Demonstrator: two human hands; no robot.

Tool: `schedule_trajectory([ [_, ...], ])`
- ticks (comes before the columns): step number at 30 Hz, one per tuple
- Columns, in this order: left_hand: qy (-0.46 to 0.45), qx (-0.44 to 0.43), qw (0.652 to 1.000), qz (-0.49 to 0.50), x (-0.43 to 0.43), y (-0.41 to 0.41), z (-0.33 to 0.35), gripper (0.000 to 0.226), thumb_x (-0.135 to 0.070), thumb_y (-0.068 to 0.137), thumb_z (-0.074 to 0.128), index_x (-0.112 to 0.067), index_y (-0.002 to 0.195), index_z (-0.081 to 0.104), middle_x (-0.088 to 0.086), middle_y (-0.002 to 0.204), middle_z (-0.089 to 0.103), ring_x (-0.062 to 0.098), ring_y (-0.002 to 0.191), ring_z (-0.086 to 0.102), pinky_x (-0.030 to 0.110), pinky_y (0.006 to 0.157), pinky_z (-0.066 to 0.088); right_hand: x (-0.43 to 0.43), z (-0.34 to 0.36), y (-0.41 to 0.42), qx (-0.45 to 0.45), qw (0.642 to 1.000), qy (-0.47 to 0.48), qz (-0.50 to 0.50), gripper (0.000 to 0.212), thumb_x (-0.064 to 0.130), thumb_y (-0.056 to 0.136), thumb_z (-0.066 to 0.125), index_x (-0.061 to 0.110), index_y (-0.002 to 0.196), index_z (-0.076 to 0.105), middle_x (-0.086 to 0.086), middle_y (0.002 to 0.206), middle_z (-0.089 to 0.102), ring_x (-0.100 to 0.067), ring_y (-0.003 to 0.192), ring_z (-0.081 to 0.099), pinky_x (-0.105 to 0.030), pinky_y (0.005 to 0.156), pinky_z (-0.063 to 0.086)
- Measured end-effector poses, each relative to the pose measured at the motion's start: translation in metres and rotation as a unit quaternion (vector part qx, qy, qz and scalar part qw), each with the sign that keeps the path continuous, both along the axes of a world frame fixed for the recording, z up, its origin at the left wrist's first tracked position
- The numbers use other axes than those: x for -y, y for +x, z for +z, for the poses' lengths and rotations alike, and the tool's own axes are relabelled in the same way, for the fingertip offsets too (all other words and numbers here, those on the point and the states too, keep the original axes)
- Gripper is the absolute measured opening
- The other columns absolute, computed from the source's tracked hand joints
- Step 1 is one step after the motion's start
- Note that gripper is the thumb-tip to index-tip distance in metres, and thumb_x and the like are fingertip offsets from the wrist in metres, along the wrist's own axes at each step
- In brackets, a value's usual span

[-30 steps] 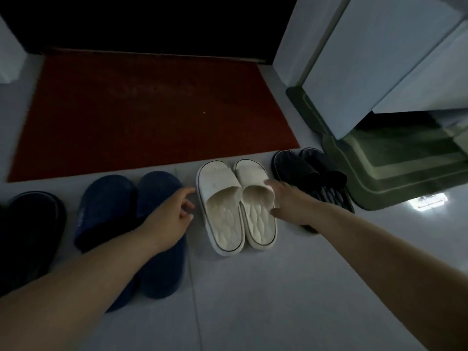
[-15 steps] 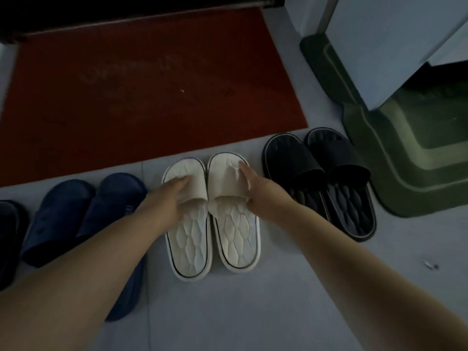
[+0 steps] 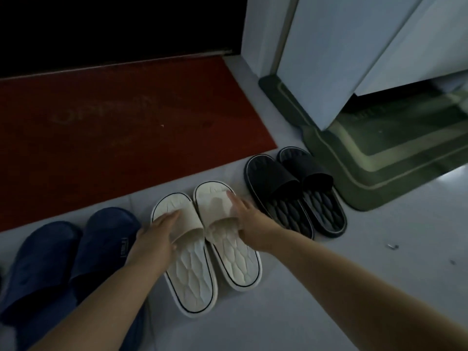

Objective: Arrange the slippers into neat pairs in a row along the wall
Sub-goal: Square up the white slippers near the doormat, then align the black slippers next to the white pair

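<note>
Fingers (image 3: 170,217) of left hand (image 3: 154,235) and right hand (image 3: 250,222) lie flat, not gripping, on the straps of the white slippers (image 3: 192,277), as half a second ago. The touching pair lies on the floor (image 3: 329,262) with toes toward the red mat (image 3: 126,138), between the navy slippers (image 3: 50,262) and the black slippers (image 3: 291,198).

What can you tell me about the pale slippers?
The cream slippers are open-toed slides, seemingly moulded foam, with wide straps, quilted footbeds and dark-lined soles. They lie side by side on the floor, toes toward the red mat. The left hand and right hand each rest on a strap.
</note>
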State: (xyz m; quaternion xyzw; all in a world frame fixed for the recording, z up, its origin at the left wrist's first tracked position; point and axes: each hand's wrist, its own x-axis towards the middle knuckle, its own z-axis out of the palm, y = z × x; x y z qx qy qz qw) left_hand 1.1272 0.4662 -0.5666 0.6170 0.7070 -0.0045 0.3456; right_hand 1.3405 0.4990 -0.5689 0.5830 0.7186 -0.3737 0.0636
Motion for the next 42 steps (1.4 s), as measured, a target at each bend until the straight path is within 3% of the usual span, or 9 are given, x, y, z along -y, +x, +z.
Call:
schedule_trajectory([
  [4, 0.027, 0.008, 0.999, 0.020, 0.010, 0.001, 0.001, 0.063, -0.015, 0.093, 0.050, -0.030, 0.146, 0.020, 0.000, 0.153, 0.031, 0.032, 0.130, 0.037, 0.044, 0.103, 0.039, 0.014, 0.011, 0.004, 0.020, 0.999, -0.029, 0.009, 0.094, -0.001, 0.087, 0.051, 0.028, 0.147, -0.015, 0.002, 0.160, 0.005, -0.030, 0.135, 0.036, -0.036, 0.105, 0.036],
  [10, 0.032, 0.036, 0.997, 0.053, 0.013, -0.001, 0.000, 0.064, -0.013, 0.090, 0.054, -0.031, 0.144, 0.025, 0.004, 0.145, 0.043, 0.033, 0.126, 0.043, 0.047, 0.100, 0.043, 0.008, 0.018, 0.010, 0.059, 0.998, -0.021, 0.002, 0.088, 0.005, 0.089, 0.050, 0.028, 0.148, -0.011, -0.010, 0.147, 0.040, -0.031, 0.114, 0.056, -0.040, 0.094, 0.045],
  [16, 0.045, 0.047, 0.994, 0.093, 0.015, 0.000, -0.001, 0.069, -0.011, 0.089, 0.055, -0.026, 0.146, 0.020, 0.010, 0.145, 0.041, 0.036, 0.123, 0.047, 0.050, 0.099, 0.044, 0.011, 0.005, -0.002, 0.085, 0.995, -0.003, 0.050, 0.086, 0.000, 0.090, 0.045, 0.029, 0.148, -0.011, 0.004, 0.160, -0.007, -0.034, 0.126, 0.047, -0.035, 0.095, 0.042],
  [24, 0.063, 0.049, 0.993, 0.085, 0.016, 0.008, 0.002, 0.061, -0.016, 0.090, 0.053, -0.027, 0.144, 0.027, 0.007, 0.147, 0.039, 0.034, 0.125, 0.046, 0.051, 0.100, 0.044, 0.005, -0.003, 0.015, 0.041, 0.996, 0.032, 0.069, 0.080, 0.005, 0.091, 0.047, 0.032, 0.148, -0.002, 0.007, 0.160, -0.002, -0.030, 0.135, 0.039, -0.043, 0.108, 0.037],
  [29, 0.104, 0.015, 0.994, 0.040, 0.006, 0.028, 0.013, 0.065, -0.030, 0.088, 0.057, -0.023, 0.145, 0.026, 0.005, 0.152, 0.033, 0.030, 0.138, 0.031, 0.046, 0.115, 0.023, -0.027, 0.019, 0.073, 0.045, 0.942, 0.277, -0.184, 0.076, 0.011, 0.079, 0.062, 0.018, 0.144, 0.024, -0.010, 0.154, 0.021, -0.033, 0.139, 0.024, -0.044, 0.114, 0.027],
  [32, 0.111, 0.004, 0.993, 0.026, 0.001, 0.041, 0.016, 0.065, -0.027, 0.087, 0.057, -0.026, 0.145, 0.026, 0.002, 0.152, 0.034, 0.027, 0.140, 0.029, 0.050, 0.118, 0.017, -0.048, 0.025, 0.115, 0.121, 0.920, 0.164, -0.333, 0.092, 0.021, 0.077, 0.070, 0.025, 0.147, 0.009, -0.014, 0.154, 0.009, -0.042, 0.136, 0.023, -0.050, 0.109, 0.031],
  [35, 0.096, 0.012, 0.995, 0.026, -0.001, 0.051, 0.017, 0.066, -0.023, 0.086, 0.056, -0.028, 0.144, 0.026, 0.001, 0.152, 0.034, 0.026, 0.140, 0.029, 0.051, 0.119, 0.013, -0.058, 0.016, 0.121, 0.091, 0.944, 0.060, -0.310, 0.085, 0.030, 0.082, 0.068, 0.028, 0.148, 0.014, -0.015, 0.155, 0.003, -0.044, 0.127, 0.040, -0.044, 0.104, 0.039],
  [39, 0.076, 0.009, 0.997, 0.030, -0.001, 0.059, 0.016, 0.066, -0.023, 0.087, 0.057, -0.028, 0.145, 0.025, 0.002, 0.151, 0.035, 0.027, 0.139, 0.030, 0.050, 0.119, 0.009, -0.056, 0.002, 0.107, 0.079, 0.945, 0.167, -0.268, 0.048, 0.016, 0.094, 0.048, 0.017, 0.140, 0.037, -0.014, 0.150, 0.021, -0.041, 0.109, 0.056, -0.039, 0.089, 0.046],
  [42, 0.072, 0.009, 0.997, 0.028, -0.001, 0.061, 0.014, 0.067, -0.025, 0.087, 0.058, -0.028, 0.145, 0.025, 0.003, 0.151, 0.036, 0.027, 0.139, 0.031, 0.050, 0.119, 0.014, -0.048, -0.003, 0.109, 0.071, 0.940, 0.194, -0.270, 0.046, 0.008, 0.093, 0.043, 0.016, 0.139, 0.039, -0.011, 0.149, 0.025, -0.038, 0.107, 0.057, -0.040, 0.087, 0.048],
])
